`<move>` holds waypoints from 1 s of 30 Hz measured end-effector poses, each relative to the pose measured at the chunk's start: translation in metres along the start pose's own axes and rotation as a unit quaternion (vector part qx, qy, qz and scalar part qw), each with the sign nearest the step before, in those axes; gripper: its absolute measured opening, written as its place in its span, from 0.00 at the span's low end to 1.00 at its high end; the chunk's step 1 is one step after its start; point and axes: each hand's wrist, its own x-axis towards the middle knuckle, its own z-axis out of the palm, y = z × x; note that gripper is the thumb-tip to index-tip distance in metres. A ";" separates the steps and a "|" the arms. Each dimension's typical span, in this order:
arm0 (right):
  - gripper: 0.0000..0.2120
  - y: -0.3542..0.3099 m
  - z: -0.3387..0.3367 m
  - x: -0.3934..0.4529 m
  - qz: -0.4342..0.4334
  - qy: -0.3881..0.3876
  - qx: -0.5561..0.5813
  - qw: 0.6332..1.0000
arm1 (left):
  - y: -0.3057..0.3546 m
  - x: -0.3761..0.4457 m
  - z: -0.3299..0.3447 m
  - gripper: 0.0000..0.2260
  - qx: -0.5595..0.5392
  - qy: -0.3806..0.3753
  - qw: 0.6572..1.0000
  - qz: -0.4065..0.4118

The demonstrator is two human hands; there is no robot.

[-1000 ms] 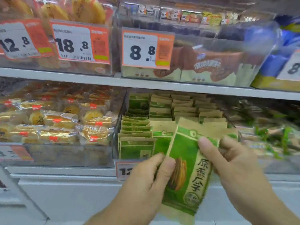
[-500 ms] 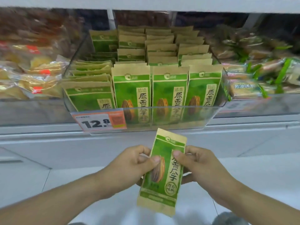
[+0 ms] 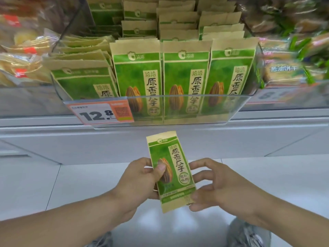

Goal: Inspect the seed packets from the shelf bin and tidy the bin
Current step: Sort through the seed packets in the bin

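The left hand [image 3: 140,180] is gripping a seed packet [image 3: 171,171] along its left edge, with the thumb lying across the printed front and the remaining fingers curling behind. The right hand [image 3: 215,186] is sitting at the packet's right edge with its fingers spread and loosely bent; the lowest fingertip is touching the packet's lower right corner, and the upper fingers are lying just beside the right edge, so a firm grip on that side cannot be confirmed. The packet is standing nearly upright, tilting slightly to the left at the top, with its green face and seed picture turned toward the person. It is hanging in the air in front of and below the shelf bin [image 3: 231,107], well apart from it.

The shelf bin is a clear plastic container with a transparent front wall. Inside, three matching packets [image 3: 185,75] are standing upright side by side against the front wall, and further rows are standing behind them. At the bin's left, a leaning stack of packets [image 3: 83,73] is tilting backward. A price tag [image 3: 100,113] reading 12.8 is hanging on the bin's lower left front. Neighbouring bins to the left [image 3: 23,56] and right [image 3: 292,56] are holding other wrapped snacks. A white floor [image 3: 35,184] is lying beneath the hands.
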 end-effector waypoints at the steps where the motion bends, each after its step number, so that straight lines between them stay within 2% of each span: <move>1: 0.27 0.002 0.000 -0.001 0.002 -0.003 -0.003 1.000 | -0.001 0.000 -0.001 0.10 -0.002 0.002 1.000 -0.009; 8: 0.36 -0.001 0.005 0.000 -0.046 0.041 -0.162 0.985 | -0.001 0.004 -0.005 0.10 -0.018 -0.020 0.999 -0.034; 24: 0.43 -0.015 0.016 0.019 -0.099 0.029 -0.281 0.954 | -0.001 0.010 -0.019 0.10 -0.058 -0.005 0.996 -0.070; 30: 0.44 -0.018 0.018 0.022 -0.137 0.042 -0.357 0.923 | 0.004 0.012 -0.021 0.10 -0.062 -0.015 0.996 -0.068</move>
